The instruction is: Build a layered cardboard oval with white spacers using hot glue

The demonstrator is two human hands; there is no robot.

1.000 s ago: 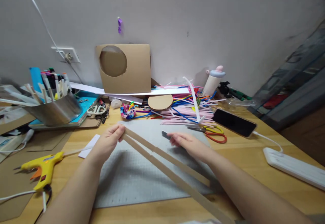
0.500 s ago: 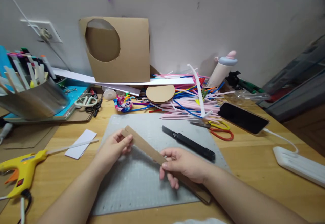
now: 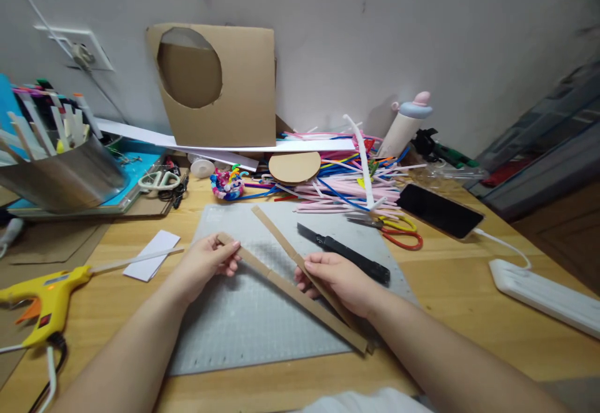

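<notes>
My left hand [image 3: 213, 264] pinches the upper end of a long, narrow cardboard strip [image 3: 302, 297], which slants down to the right over the grey cutting mat [image 3: 234, 338]. A second cardboard strip [image 3: 275, 230] is gripped near its middle by my right hand [image 3: 330, 275]. The two strips are apart at their upper ends and come close together at the lower right, where my right wrist partly hides one. Just beyond my right hand a black utility knife [image 3: 354, 258] lies on the mat, its blade extended.
A yellow glue gun [image 3: 51, 300] and folded white paper [image 3: 152, 255] lie at left. Behind the mat are pipe cleaners [image 3: 328, 194], a cardboard disc [image 3: 294, 167] and a cardboard panel [image 3: 248, 88] with a round hole. Scissors [image 3: 403, 238], a phone [image 3: 440, 210] and a power strip [image 3: 544, 297] lie at right.
The strips were together between my hands; now they are spread apart, one in each hand. The view has shifted slightly.
</notes>
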